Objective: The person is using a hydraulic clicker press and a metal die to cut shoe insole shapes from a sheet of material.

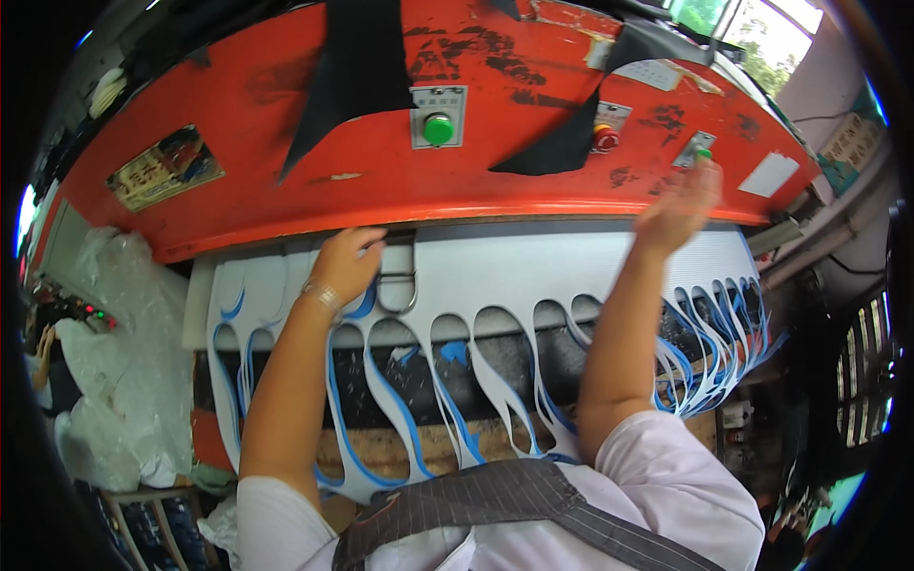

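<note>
Much space parted the left hand (345, 269) from the blurred right hand (682, 206), both grips unclear, seemingly because the metal loop (398, 278) and small green button (703, 153) beside them lay apart.

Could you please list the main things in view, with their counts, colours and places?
machine beam: 1, red, across the top
large green button: 1, green, near mid-beam
red button: 1, red, right of the large green button
small green button: 1, green, farther right
flaps: at least 2, black, hanging over the beam
cut-out sheeting: layers unclear, white and blue, below the beam
metal frame: 1, silvery, left of centre
plastic: pieces unclear, clear, far left
window: 1, bright, upper right
striped apron: 1, dark grey, lower middle
left hand: 1, bare, near the metal frame
right hand: 1, bare, blurred, at the small green button
</note>
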A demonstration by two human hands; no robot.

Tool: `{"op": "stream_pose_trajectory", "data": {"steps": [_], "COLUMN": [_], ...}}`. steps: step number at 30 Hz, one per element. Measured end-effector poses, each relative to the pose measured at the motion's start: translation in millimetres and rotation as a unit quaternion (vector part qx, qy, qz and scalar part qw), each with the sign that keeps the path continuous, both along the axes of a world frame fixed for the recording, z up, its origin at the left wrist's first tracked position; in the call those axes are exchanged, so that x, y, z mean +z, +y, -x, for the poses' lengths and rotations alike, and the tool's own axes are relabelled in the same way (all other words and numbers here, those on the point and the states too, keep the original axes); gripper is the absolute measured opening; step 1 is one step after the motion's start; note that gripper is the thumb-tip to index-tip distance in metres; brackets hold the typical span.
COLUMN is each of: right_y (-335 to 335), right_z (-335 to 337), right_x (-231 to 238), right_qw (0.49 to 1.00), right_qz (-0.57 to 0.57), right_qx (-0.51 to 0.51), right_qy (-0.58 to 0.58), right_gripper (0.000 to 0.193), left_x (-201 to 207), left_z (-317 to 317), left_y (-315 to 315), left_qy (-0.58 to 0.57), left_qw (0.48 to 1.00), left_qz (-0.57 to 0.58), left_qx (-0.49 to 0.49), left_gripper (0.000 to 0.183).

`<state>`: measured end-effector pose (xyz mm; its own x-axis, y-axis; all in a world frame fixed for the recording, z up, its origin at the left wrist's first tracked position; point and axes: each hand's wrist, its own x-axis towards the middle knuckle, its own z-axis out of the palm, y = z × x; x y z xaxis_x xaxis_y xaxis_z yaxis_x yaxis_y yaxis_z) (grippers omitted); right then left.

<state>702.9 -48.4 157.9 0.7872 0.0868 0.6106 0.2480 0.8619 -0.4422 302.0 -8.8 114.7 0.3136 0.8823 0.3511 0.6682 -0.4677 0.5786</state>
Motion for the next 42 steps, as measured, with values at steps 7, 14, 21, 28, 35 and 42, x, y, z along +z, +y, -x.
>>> {"op": "stream_pose_trajectory", "data": {"steps": [7,14,21,28,35,42], "right_y": [56.4,36.0,-103.9,-141.0,-140.3,-135.4], "right_z": [-134.1,-115.6,2.3,53.8,59.0,23.1], "right_x": [31.8,13.3,-51.1,-60.4,-64.5,-27.4], "right_qw": [0.941,0.931,0.649,0.406,0.424,0.216], "right_qz": [0.150,0.259,0.312,0.500,0.504,0.475], "right_qx": [-0.269,-0.240,0.176,0.210,0.208,0.460], "right_qy": [0.140,-0.089,-0.671,-0.735,-0.723,-0.718], "right_gripper": [0.066,0.072,0.043,0.074,0.077,0.054], "left_x": [90.8,90.2,-10.3,-58.8,-66.2,-46.2], "left_z": [-123.1,-123.0,-50.9,-64.0,-67.8,-69.1], "left_y": [-8.9,0.2,-97.6,-169.7,-178.7,-215.5], "left_qy": [-0.091,-0.016,0.147,0.238,0.175,0.303], "left_qw": [0.892,0.947,0.980,0.969,0.979,0.935], "left_qz": [-0.438,-0.318,0.104,0.050,-0.019,0.183], "left_qx": [-0.071,-0.040,0.088,0.042,0.107,0.003], "left_gripper": [0.016,0.025,0.051,0.063,0.052,0.062]}}
